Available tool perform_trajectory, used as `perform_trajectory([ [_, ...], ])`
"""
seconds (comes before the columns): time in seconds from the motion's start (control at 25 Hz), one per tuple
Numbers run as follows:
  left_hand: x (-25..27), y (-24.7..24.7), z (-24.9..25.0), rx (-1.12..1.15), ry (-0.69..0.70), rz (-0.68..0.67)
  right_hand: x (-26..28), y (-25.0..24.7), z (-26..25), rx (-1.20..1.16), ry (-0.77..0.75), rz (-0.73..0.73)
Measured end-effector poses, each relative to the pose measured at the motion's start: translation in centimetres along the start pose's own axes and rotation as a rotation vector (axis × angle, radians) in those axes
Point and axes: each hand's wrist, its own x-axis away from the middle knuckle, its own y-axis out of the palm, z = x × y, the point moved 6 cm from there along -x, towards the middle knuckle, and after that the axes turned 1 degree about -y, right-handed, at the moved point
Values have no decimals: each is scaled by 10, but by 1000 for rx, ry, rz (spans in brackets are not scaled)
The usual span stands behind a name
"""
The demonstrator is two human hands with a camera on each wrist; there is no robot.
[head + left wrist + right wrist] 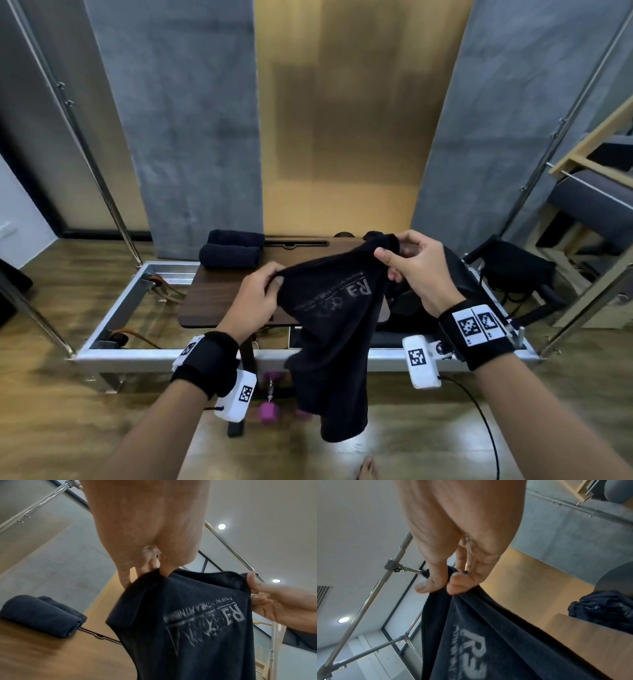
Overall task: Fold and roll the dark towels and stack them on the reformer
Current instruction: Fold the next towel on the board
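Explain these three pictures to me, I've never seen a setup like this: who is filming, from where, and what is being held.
No machine here: a person wears three cameras. The head view looks down at both hands; each wrist view looks along one hand from below. The left hand and right hand each pinch a top corner of a dark towel with pale lettering, which hangs unfolded in the air. Behind it is the reformer, a metal frame carrying a wooden board. Two rolled towels lie at the board's far end.
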Motion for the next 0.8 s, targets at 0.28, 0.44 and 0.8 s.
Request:
perform_trajectory([
  [0.28, -13, -8, 15, -111, 51, 63, 5, -14, 17, 115, 46, 16],
  [0.44, -11, -28, 7, -228, 54, 6, -1, -27, 23, 117, 43, 123],
  [0.8, -13, -84, -23, -70, -62, 295, 1, -34, 53, 132, 153, 226],
])
